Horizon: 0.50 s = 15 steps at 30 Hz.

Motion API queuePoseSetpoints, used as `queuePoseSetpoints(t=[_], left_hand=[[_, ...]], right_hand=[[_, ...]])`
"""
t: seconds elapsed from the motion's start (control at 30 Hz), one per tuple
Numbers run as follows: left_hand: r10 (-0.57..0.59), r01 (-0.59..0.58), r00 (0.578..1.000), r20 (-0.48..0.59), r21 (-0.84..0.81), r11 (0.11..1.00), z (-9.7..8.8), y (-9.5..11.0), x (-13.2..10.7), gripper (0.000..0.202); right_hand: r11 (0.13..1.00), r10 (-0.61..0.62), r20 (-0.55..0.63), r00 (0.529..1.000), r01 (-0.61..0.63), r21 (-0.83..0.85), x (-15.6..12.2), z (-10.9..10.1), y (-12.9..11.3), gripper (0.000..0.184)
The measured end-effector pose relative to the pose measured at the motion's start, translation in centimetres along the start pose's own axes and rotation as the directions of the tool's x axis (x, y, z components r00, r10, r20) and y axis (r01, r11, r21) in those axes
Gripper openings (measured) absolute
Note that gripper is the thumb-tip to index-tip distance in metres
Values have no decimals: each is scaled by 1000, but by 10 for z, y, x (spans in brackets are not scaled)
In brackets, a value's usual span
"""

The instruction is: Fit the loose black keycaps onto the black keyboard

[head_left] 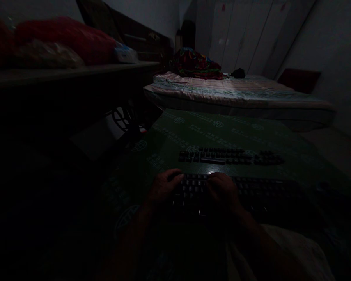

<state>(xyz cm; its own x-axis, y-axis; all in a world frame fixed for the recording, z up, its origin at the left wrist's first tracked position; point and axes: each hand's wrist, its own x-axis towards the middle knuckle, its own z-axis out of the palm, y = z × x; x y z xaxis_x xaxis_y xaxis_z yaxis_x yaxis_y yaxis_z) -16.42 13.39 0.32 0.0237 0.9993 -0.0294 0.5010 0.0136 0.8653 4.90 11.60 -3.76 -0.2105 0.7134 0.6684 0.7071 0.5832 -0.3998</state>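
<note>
A black keyboard lies on a green printed board, partly bare of keycaps as far as the dim light shows. At its upper left corner, my left hand is closed around the edge, thumb toward the keys. My right hand rests over the middle of the keyboard with its fingers curled down together. Whatever those fingers hold, if anything, is hidden. Just beyond the keyboard, loose black keycaps are laid out in rows, a long spacebar keycap among them.
A bed with a bundled patterned blanket stands past the board. To the left, a shelf carries red bags. Under it is a dark spoked wheel. Pale cloth lies near my right forearm.
</note>
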Motion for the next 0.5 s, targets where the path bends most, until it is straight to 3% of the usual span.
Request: queuePoseSetpoints(t=[0.5], left_hand=[[90,-90,996,5,25,996,1,-4,3,37]], right_hand=[[999,-35,4,999,35,-35,1,-3,-3,18]])
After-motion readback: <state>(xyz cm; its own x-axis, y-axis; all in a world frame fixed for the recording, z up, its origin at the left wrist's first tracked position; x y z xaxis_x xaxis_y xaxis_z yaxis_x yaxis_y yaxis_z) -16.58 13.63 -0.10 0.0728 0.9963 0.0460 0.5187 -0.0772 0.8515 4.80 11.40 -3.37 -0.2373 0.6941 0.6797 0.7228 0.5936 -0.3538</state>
